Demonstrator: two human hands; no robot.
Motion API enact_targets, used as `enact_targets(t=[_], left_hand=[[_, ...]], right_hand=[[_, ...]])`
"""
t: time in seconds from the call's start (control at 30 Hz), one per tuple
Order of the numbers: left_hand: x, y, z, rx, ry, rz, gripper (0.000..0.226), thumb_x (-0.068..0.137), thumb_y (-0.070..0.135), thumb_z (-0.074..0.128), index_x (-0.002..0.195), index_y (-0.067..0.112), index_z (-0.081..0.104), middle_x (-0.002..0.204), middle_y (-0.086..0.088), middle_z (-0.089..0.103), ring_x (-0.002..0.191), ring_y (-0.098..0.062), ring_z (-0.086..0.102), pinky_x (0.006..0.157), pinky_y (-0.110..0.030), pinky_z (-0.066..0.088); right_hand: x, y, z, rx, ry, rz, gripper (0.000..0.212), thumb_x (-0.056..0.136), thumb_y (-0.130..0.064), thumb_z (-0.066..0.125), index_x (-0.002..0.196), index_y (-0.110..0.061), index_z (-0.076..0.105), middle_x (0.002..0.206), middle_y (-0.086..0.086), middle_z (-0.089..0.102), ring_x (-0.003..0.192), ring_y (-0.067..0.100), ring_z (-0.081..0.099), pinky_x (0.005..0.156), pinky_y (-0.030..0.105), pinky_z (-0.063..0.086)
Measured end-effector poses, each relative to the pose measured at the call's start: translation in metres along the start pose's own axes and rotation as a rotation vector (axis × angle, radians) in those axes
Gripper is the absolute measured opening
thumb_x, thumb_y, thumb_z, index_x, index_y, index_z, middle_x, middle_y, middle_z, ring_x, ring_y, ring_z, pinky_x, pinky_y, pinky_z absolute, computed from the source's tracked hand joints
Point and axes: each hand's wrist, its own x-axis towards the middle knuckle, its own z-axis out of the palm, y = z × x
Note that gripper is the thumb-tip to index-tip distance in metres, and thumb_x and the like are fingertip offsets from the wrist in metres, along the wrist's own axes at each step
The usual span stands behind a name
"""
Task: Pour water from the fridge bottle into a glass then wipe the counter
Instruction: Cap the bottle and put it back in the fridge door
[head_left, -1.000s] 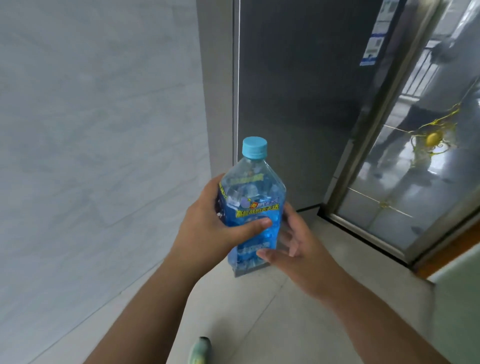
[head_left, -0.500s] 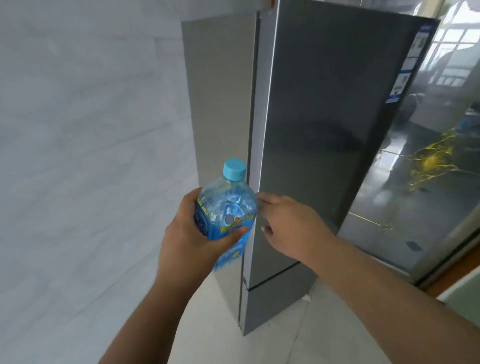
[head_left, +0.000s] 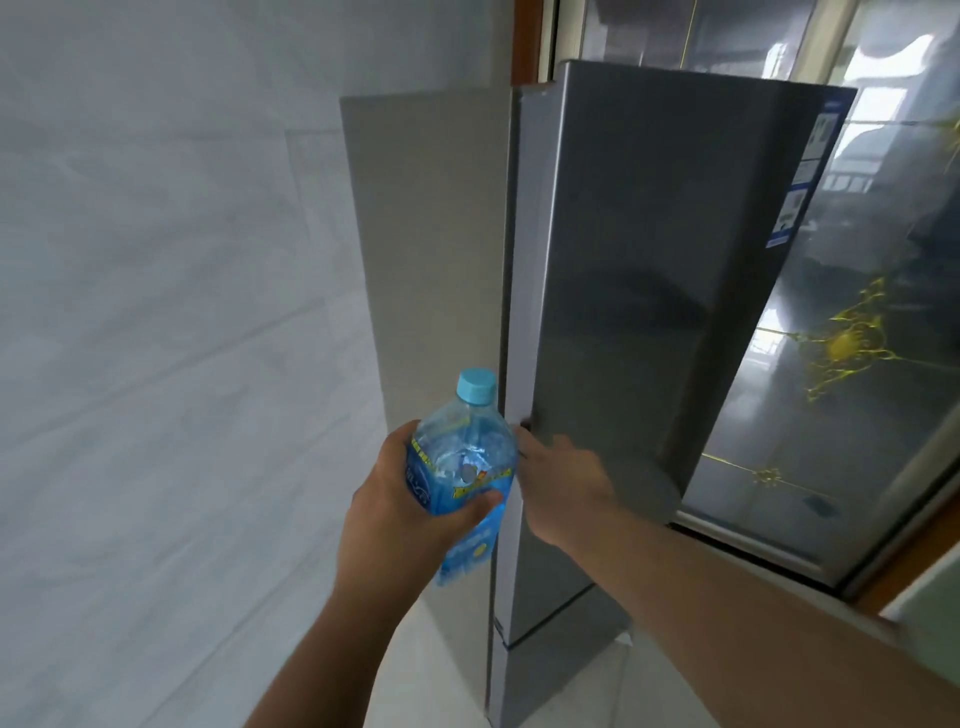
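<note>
The person stands facing the fridge (head_left: 623, 291), a tall grey one with its upper door (head_left: 639, 312) a little ajar, the pale inner edge showing along the door's left side. The left hand (head_left: 400, 499) grasps the water bottle (head_left: 462, 467) around its middle, thumb across the blue label and the other fingers wrapped behind it. The bottle is upright, tipped slightly toward the fridge, its light blue cap (head_left: 476, 385) on, and it sits just left of the door's edge, close against it. The right hand (head_left: 561, 483) is at the lower left part of the upper door, right beside the bottle; its fingers reach to the door's edge and disappear behind the bottle, so I cannot tell whether they are curled round the edge or lying flat. To the left of the fridge runs a pale tiled wall (head_left: 156, 312). To the right of it is a glass door (head_left: 852, 364) with a gold pattern.
</note>
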Motion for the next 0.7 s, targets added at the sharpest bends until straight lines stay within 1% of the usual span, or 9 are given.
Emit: enact_targets(t=[0.1, 0.2, 0.23, 0.3, 0.33, 0.4, 0.5, 0.6, 0.7], left_hand=[[0.007, -0.003, 0.003, -0.003, -0.018, -0.003, 0.092, 0.052, 0.077, 0.080, 0.132, 0.050, 0.043, 0.115, 0.024, 0.068, 0.101, -0.004, 0.071, 0.087, -0.041, 0.064], [0.011, -0.003, 0.004, -0.030, -0.025, 0.003, 0.091, 0.056, 0.069, 0.086, 0.134, 0.046, 0.044, 0.116, 0.022, 0.068, 0.102, -0.005, 0.071, 0.088, -0.041, 0.064], [0.012, -0.003, 0.004, -0.034, -0.028, 0.008, 0.090, 0.058, 0.067, 0.086, 0.135, 0.046, 0.044, 0.116, 0.023, 0.068, 0.103, -0.005, 0.071, 0.088, -0.040, 0.064], [0.014, -0.004, 0.003, -0.035, -0.033, 0.027, 0.089, 0.059, 0.067, 0.086, 0.135, 0.047, 0.044, 0.114, 0.025, 0.068, 0.102, -0.002, 0.071, 0.087, -0.038, 0.064], [0.015, -0.005, 0.002, -0.036, -0.034, 0.034, 0.088, 0.060, 0.067, 0.086, 0.134, 0.048, 0.044, 0.113, 0.027, 0.068, 0.101, -0.001, 0.070, 0.087, -0.037, 0.064], [0.016, -0.006, 0.000, -0.046, -0.033, 0.039, 0.086, 0.060, 0.067, 0.086, 0.132, 0.050, 0.044, 0.112, 0.029, 0.067, 0.100, 0.002, 0.070, 0.087, -0.036, 0.064], [0.017, -0.008, -0.002, -0.063, -0.039, 0.049, 0.087, 0.061, 0.065, 0.087, 0.135, 0.047, 0.044, 0.115, 0.025, 0.068, 0.102, 0.000, 0.070, 0.088, -0.036, 0.064], [0.018, -0.011, 0.001, -0.062, -0.056, 0.076, 0.087, 0.062, 0.063, 0.088, 0.135, 0.046, 0.045, 0.116, 0.023, 0.068, 0.102, -0.002, 0.070, 0.088, -0.037, 0.064], [0.021, -0.007, 0.012, -0.040, -0.114, 0.099, 0.085, 0.062, 0.066, 0.087, 0.133, 0.048, 0.043, 0.116, 0.024, 0.067, 0.102, -0.002, 0.069, 0.089, -0.036, 0.064]], right_hand=[[-0.004, -0.003, 0.001, -0.026, -0.042, 0.018, 0.073, 0.096, -0.015, 0.054, 0.160, -0.027, 0.020, 0.166, -0.015, 0.003, 0.125, 0.029, 0.045, 0.089, 0.043, 0.052], [-0.005, -0.003, -0.004, -0.057, -0.061, 0.034, 0.074, 0.096, -0.014, 0.052, 0.160, -0.028, 0.017, 0.164, -0.018, 0.006, 0.126, 0.029, 0.045, 0.090, 0.042, 0.050], [-0.005, -0.003, -0.005, -0.066, -0.061, 0.037, 0.073, 0.096, -0.013, 0.052, 0.160, -0.027, 0.018, 0.163, -0.017, 0.010, 0.126, 0.029, 0.047, 0.089, 0.042, 0.050], [-0.005, -0.007, -0.008, -0.072, -0.061, 0.054, 0.072, 0.096, -0.013, 0.054, 0.158, -0.025, 0.021, 0.159, -0.012, 0.023, 0.124, 0.028, 0.052, 0.088, 0.041, 0.052], [-0.006, -0.009, -0.010, -0.081, -0.066, 0.053, 0.072, 0.096, -0.013, 0.055, 0.158, -0.023, 0.022, 0.158, -0.009, 0.024, 0.123, 0.028, 0.055, 0.088, 0.040, 0.053], [-0.009, -0.013, -0.011, -0.109, -0.096, 0.036, 0.066, 0.096, -0.013, 0.055, 0.156, -0.021, 0.029, 0.160, -0.004, 0.020, 0.123, 0.026, 0.058, 0.088, 0.041, 0.055], [-0.023, -0.010, -0.004, -0.098, -0.090, 0.064, 0.054, 0.095, -0.019, 0.055, 0.147, -0.015, 0.041, 0.159, 0.006, 0.017, 0.118, 0.025, 0.058, 0.085, 0.040, 0.056], [-0.047, -0.005, 0.002, -0.097, -0.175, 0.145, 0.051, 0.095, -0.028, 0.057, 0.144, -0.016, 0.045, 0.157, 0.004, 0.018, 0.113, 0.023, 0.062, 0.076, 0.034, 0.049], [-0.067, 0.000, -0.003, -0.092, -0.271, 0.216, 0.050, 0.096, -0.035, 0.058, 0.141, -0.018, 0.049, 0.149, 0.005, 0.033, 0.114, 0.026, 0.062, 0.078, 0.037, 0.047]])
